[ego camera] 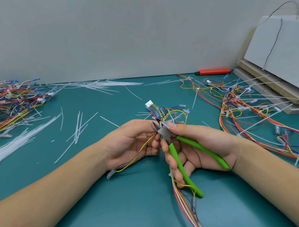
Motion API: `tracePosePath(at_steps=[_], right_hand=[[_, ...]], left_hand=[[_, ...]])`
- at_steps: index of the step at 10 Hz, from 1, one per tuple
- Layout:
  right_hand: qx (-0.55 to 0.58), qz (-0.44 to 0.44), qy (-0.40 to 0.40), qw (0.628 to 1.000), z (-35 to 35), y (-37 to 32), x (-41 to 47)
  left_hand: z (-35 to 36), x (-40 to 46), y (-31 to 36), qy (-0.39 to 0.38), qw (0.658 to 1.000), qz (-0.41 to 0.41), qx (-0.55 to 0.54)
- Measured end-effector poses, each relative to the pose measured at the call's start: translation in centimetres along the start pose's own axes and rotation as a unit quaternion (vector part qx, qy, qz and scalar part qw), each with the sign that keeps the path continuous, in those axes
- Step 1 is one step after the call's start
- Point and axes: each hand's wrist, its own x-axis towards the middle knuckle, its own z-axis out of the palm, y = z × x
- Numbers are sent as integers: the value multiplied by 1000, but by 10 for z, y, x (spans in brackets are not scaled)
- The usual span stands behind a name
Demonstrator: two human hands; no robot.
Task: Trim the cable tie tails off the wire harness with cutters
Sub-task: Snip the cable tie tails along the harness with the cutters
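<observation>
So, nearest to me at 6 o'clock, the tail end of the wire harness (184,196) trails down over the teal mat (131,191), red, white, yellow and black strands running off the bottom edge. My right hand (196,150) is wrapped round the cutters (180,156), one green handle lying across my palm and the other under my curled fingers, thumb resting up by the metal head. The blades are parted a little and sit right at the bundle. My left hand (129,141) pinches the harness just at 9 o'clock of the blades, fingers curled in on the wires, and a yellow lead hangs out under that palm to a clear terminal sleeve near my wrist. I can't make out the tie tail itself between the blades, too small and hidden by my thumb.

Just past my fingers at 12 o'clock the rest of that harness fans out, with a white connector (148,103) and blue terminals. Cut tie tails (77,128) lie scattered at 10 o'clock. Further out, a pile of harnesses (11,105) sits at 9 to 10 o'clock and an untrimmed tangle (244,107) at 2 to 3. At the back wall there's an orange utility knife (214,71) at 1 o'clock, and white boards (276,56) leaning at 2.
</observation>
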Motion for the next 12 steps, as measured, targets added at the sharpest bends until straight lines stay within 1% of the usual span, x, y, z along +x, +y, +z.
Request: tracePosePath(at_steps=[4,6,7,8,10,12], right_hand=[[-5,5,-5,1000,-3,0,-1],[-31,-7,14,999,2,-4,-3],[-32,-13,6,999,2,-5,-5],[-27,-15,10,999,2,-2,-3],[-21,3,-12,1000,-3,-1,-1],[-18,0,-19,1000,-5,-1,-1]], left_hand=[[0,1,-1,-4,1000,1,14],[-1,1,0,5,1000,-1,-22],[-1,1,0,-3,1000,0,-17],[-1,1,0,11,1000,-1,-25],[1,1,0,2,1000,4,17],[0,1,-1,1,1000,6,18]])
